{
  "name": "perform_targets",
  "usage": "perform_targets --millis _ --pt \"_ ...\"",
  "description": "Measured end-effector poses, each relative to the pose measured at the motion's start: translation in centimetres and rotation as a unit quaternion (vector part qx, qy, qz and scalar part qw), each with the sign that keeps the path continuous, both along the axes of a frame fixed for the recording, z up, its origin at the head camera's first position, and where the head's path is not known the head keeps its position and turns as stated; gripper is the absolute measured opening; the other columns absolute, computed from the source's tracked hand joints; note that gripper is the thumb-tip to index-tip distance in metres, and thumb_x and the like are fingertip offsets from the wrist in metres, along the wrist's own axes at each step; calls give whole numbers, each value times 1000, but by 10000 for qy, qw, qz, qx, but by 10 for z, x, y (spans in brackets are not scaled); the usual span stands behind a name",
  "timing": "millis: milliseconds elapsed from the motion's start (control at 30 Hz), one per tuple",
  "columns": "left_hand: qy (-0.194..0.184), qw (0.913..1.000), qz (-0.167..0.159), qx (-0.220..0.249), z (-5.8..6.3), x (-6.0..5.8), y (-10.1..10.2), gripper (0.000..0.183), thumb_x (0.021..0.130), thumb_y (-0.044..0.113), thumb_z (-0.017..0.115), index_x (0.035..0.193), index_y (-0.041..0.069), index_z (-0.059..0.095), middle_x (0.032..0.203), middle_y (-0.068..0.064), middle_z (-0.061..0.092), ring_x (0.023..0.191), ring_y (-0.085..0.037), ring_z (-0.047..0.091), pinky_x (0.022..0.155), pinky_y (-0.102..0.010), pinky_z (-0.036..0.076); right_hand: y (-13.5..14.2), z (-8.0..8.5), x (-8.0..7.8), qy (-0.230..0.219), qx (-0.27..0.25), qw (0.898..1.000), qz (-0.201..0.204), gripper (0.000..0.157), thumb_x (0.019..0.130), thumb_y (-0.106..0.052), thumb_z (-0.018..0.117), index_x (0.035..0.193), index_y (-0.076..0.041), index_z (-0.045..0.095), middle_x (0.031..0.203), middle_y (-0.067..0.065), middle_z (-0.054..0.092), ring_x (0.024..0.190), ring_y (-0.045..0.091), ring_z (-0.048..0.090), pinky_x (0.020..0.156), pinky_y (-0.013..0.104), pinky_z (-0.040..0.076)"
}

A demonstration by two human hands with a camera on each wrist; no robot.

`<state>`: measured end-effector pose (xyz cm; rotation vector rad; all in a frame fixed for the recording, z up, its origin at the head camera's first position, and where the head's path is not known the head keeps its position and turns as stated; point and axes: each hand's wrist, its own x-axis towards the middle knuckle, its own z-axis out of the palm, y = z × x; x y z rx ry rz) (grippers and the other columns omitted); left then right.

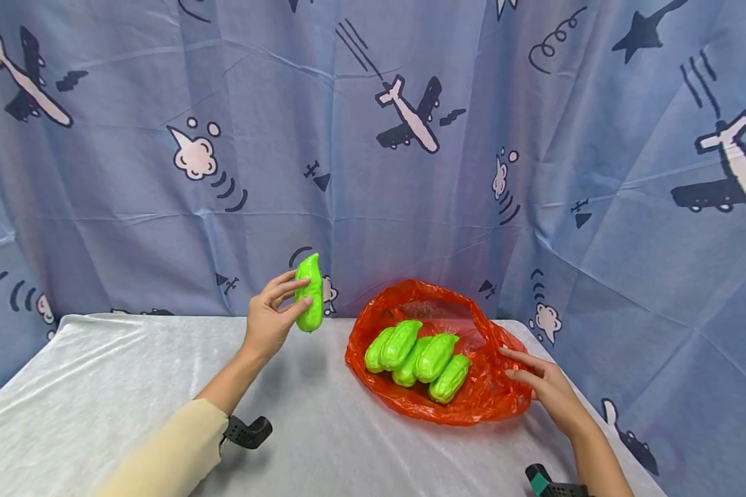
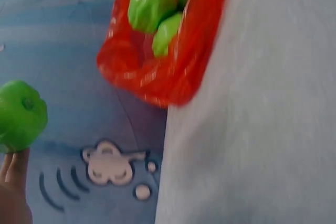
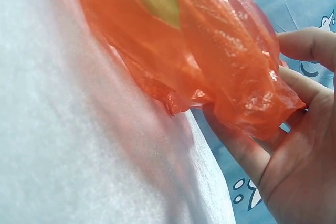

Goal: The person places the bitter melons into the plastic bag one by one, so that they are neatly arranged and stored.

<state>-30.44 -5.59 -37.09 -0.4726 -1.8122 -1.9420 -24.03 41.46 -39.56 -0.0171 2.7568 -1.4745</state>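
Observation:
My left hand (image 1: 267, 317) holds a bright green bitter melon (image 1: 311, 316) upright above the table, thumb on the near side and fingers beside it. The same melon (image 2: 20, 116) shows its stem end in the left wrist view. To the right lies a red plastic bag (image 1: 494, 397), its mouth open towards me, with several matching bitter melons (image 1: 435, 359) inside. My right hand (image 1: 556, 393) grips the bag's right side. In the right wrist view the thin plastic (image 3: 231, 77) runs between its thumb and fingers, part of which the bag hides.
A white cloth covers the table (image 1: 329, 449), whose far edge meets a blue curtain (image 1: 273, 138) printed with planes and clouds. The curtain also runs along the right side. Dark straps (image 1: 249, 433) with camera mounts sit on both wrists.

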Motion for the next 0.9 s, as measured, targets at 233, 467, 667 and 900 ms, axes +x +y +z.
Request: perform_targets --millis 233,467,667,900 --pt "-155 9966 -599 -550 9 4 36 50 84 2 79 132 1 65 153 -13 44 127 -36 60 97 -30 57 -2 1 0 11 22 10000 -29 55 102 -31 56 150 -4 47 155 27 41 104 1 61 87 39 61" --pt "-226 9926 -978 -677 14 7 72 47 84 -2 73 130 4 66 151 -16 42 133 -42 54 111 -54 46 -4 2 1 15 24 10000 -14 55 102 -31 56 149 -3 47 154 29 41 106 7 63 88 42 61" --pt "-336 9925 -842 -823 17 9 98 43 84 3 70 127 9 70 136 -18 50 127 -42 58 110 -56 46 -4 2 1 -3 -34 10000 -1 56 102 -30 55 149 -2 47 154 28 43 102 0 62 87 40 61" --pt "-434 9876 -446 -1439 18 11 122 40 87 7 68 127 11 71 133 -17 60 122 -39 63 105 -51 51 -2 2 0 -69 -5 10000 -44 55 102 -30 55 150 -3 46 156 27 41 104 2 62 88 42 61"
